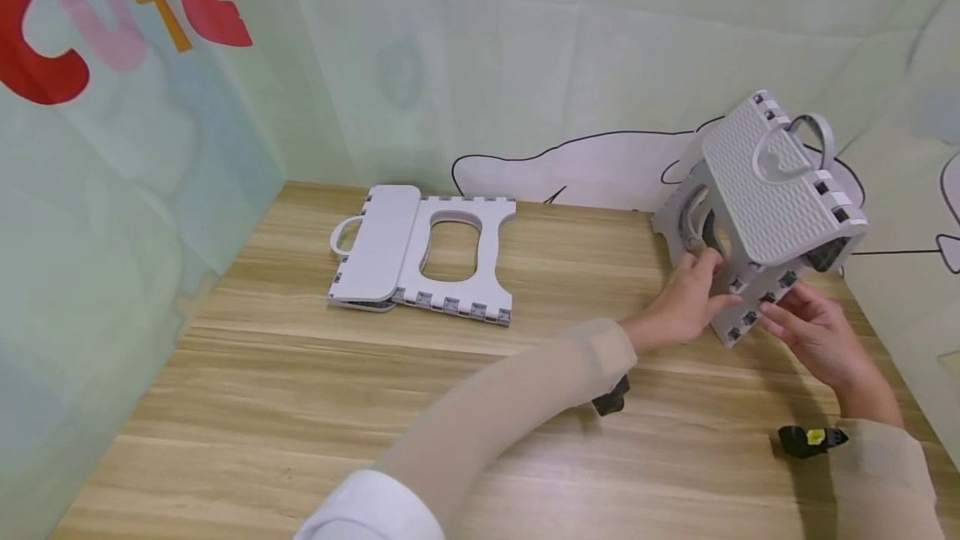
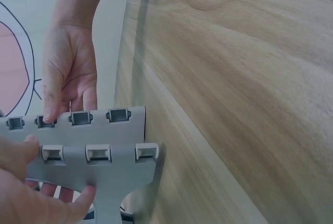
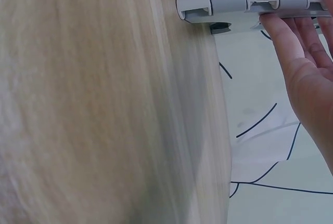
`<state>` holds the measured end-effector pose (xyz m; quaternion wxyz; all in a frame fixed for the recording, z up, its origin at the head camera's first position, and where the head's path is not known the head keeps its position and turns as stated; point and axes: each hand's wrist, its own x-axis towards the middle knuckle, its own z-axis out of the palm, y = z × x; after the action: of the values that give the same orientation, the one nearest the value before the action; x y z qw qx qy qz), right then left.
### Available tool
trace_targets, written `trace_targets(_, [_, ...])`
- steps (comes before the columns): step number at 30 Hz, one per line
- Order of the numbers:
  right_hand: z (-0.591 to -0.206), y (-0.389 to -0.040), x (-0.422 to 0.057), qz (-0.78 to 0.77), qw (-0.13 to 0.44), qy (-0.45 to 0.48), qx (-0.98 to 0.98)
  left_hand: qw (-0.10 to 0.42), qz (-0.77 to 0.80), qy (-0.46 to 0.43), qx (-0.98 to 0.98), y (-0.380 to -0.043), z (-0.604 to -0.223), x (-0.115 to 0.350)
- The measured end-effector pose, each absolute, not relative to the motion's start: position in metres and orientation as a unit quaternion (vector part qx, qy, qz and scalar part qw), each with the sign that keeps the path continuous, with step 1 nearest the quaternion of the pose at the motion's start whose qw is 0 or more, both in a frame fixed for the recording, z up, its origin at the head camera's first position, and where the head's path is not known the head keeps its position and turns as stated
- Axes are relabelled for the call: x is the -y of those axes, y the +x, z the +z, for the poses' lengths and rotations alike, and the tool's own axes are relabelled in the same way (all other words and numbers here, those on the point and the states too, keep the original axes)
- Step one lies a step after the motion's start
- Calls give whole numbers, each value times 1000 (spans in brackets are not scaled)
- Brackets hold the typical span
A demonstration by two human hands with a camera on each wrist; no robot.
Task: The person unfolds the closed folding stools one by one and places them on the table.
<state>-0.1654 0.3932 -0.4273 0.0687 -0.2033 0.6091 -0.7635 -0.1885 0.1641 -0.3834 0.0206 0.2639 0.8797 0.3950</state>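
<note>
At the right of the head view stands a grey folding step stool (image 1: 765, 182), its legs partly unfolded under a textured seat with a loop handle. My left hand (image 1: 678, 302) grips the near leg panel from the left, thumb by the hinged edge. On the other side my right hand (image 1: 817, 344) holds the same hinged edge, thumb in front and fingers behind. In the left wrist view two hinged panel edges (image 2: 99, 154) lie close together between the hands. The right wrist view has my right hand (image 3: 307, 73) with its fingers under the hinged edge.
A second grey folding stool (image 1: 491, 261) lies flat, leg panel spread beside its seat, at the back left of the wooden table (image 1: 360, 415). Printed cloth walls (image 1: 525, 48) close off the back and both sides. Black wrist devices (image 1: 810, 440) hang at the sleeves.
</note>
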Motion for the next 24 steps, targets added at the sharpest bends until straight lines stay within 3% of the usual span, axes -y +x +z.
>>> trace_targets(24, [-425,-162,-393,-755,63,-203,-621,9,379,286,-880,-189,-378,-148])
